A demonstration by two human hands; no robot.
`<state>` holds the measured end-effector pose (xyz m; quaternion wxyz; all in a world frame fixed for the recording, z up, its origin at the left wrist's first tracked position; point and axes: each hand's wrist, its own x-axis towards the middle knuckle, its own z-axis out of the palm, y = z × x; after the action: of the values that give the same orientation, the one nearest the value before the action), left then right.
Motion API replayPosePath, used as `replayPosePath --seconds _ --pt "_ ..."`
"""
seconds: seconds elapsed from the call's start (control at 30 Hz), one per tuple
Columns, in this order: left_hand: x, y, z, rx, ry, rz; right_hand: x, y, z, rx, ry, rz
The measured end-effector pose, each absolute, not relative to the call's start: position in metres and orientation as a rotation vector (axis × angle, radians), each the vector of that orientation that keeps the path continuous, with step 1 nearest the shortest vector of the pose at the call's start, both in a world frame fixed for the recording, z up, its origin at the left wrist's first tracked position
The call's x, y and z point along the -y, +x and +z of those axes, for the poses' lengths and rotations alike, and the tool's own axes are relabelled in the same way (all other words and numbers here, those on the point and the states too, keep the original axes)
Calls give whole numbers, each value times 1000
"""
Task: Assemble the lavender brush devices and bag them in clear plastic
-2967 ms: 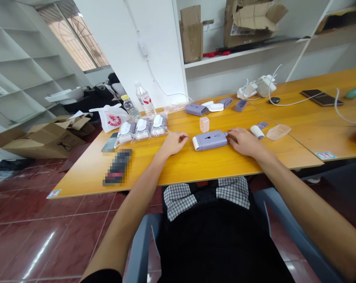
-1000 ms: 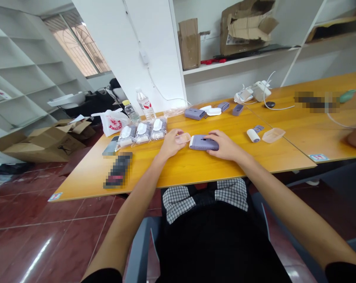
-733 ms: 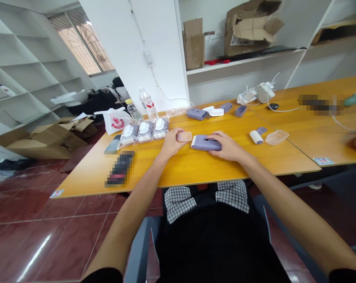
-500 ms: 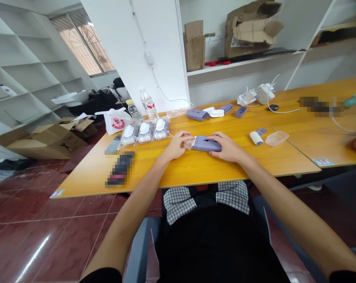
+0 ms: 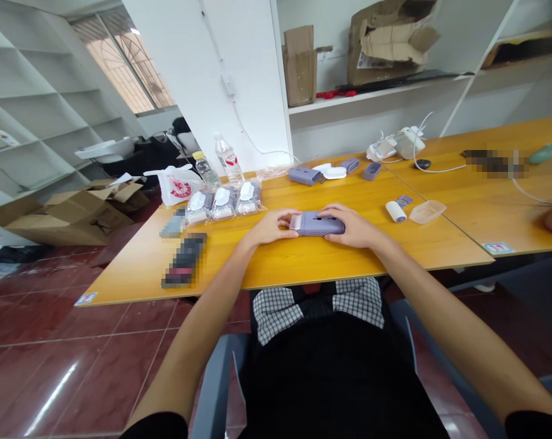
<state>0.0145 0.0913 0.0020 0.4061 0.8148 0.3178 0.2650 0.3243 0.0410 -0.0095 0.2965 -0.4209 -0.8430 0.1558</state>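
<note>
Near the front of the table, my right hand (image 5: 351, 227) grips a purple plastic case (image 5: 315, 224) by its right end, thumb on the near side and fingers over the top. At the case's left end sits a clear plastic box (image 5: 296, 222), in line with the case and seemingly partly inside it. My left hand (image 5: 271, 228) pinches that clear box between thumb and fingers. To the right lie a white roll (image 5: 396, 211), a small flat purple piece (image 5: 404, 200) and an open translucent tray (image 5: 427, 211).
More purple case parts (image 5: 305, 175) and a white oval piece (image 5: 335, 172) lie at the back. Several bagged sets (image 5: 224, 202), bottles (image 5: 229, 160) and a plastic bag (image 5: 179, 185) stand at the left. Pixelated dark items (image 5: 185, 259) lie front left. A white cable (image 5: 444, 173) crosses the right.
My left hand has straightened the clear box, tilted before, so it lines up with the purple case's left end. My right hand keeps its grip on the case.
</note>
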Motion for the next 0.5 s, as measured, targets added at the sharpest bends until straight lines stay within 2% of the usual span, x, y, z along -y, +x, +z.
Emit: replayPosePath --seconds 0.3,0.5 --pt "-86 17 10 -935 2178 635 -43 326 -14 2212 -1022 446" --pt "-86 17 8 -828 2118 703 -42 325 -12 2179 -957 461"
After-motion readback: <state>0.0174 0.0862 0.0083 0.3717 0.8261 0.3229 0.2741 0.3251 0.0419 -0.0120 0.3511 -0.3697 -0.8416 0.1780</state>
